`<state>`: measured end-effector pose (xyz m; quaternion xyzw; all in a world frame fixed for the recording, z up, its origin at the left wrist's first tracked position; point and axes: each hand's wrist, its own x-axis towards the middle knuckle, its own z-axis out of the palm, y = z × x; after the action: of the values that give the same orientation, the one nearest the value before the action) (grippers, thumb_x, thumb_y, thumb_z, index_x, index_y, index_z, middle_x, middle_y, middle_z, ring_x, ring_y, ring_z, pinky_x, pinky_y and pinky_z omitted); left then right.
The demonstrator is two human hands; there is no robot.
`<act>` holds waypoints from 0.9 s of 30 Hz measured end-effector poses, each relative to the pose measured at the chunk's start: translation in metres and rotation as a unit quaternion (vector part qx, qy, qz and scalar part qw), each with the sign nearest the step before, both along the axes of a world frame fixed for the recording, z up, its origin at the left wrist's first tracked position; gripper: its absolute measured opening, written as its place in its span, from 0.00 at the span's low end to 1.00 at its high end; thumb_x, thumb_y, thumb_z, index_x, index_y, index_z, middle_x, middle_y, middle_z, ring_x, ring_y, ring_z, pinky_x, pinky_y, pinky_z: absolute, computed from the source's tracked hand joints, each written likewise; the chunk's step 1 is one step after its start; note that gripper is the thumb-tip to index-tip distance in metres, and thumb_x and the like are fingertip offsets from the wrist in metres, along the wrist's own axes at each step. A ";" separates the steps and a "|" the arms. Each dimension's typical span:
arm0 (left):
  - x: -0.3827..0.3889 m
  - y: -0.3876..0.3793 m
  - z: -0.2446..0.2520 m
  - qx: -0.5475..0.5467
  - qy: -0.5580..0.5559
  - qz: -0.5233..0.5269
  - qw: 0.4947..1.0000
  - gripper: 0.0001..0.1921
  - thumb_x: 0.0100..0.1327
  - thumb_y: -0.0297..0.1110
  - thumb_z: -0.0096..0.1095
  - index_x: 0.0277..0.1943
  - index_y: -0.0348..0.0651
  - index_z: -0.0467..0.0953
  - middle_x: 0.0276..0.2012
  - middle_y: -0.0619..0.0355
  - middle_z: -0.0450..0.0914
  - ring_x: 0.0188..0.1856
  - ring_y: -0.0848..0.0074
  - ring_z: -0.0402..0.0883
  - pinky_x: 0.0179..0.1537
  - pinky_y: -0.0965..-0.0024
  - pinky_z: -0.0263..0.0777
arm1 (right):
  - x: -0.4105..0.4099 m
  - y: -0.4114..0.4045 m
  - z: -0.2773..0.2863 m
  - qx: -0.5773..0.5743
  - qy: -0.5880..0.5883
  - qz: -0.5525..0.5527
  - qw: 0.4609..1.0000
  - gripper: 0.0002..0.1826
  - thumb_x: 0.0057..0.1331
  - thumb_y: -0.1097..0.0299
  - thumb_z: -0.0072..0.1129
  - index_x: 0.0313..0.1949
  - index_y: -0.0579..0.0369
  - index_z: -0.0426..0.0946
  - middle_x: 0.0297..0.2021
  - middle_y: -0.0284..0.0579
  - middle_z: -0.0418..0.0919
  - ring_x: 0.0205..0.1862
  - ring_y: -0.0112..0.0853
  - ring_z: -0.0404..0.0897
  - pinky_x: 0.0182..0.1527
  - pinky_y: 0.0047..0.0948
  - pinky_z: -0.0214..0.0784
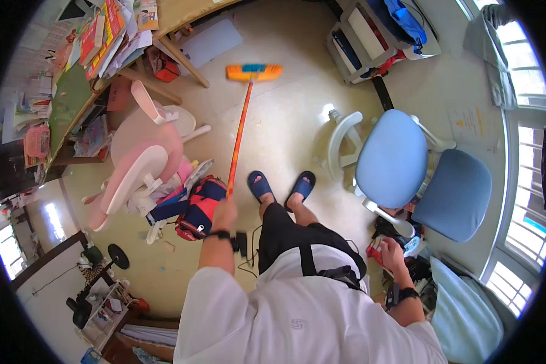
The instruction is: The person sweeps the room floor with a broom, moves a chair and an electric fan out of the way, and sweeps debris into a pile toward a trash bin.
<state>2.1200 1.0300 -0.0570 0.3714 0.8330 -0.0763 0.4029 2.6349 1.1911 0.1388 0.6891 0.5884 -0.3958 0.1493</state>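
My left hand [225, 214] grips the orange-red handle [239, 141] of a push broom near its upper end. The handle runs away from me to a broom head [255, 72] with orange and blue bristles, slightly blurred, on the pale tiled floor. At my right side hangs my right hand [392, 255], fingers curled. Something red [376, 254] shows beside those fingers; whether it is held or lies on the pile behind cannot be told. Close to my left hand, a red and navy bag [204, 204] lies on the floor.
Left of the handle stands a pink chair [148, 136] by a desk [75, 98] stacked with books [102, 41]. A blue swivel chair [391, 159] with a white base [346, 141] stands at right. A cable [251, 255] trails by my legs. Grey storage furniture [368, 41] stands at far right.
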 end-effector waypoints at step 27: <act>0.076 -0.086 0.113 -0.138 0.055 0.082 0.986 0.28 0.72 0.52 0.34 0.46 0.35 0.77 0.46 0.39 0.80 0.50 0.50 0.79 0.51 0.51 0.72 | 0.064 0.022 -0.056 0.007 0.083 -0.125 0.989 0.19 0.69 0.60 0.47 0.48 0.64 0.73 0.26 0.45 0.78 0.20 0.28 0.78 0.23 0.28 0.70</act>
<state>2.1959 0.9439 0.0559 0.2380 0.8631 -0.1776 0.4085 2.6985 1.2132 0.0830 0.7232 0.5106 -0.4629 0.0443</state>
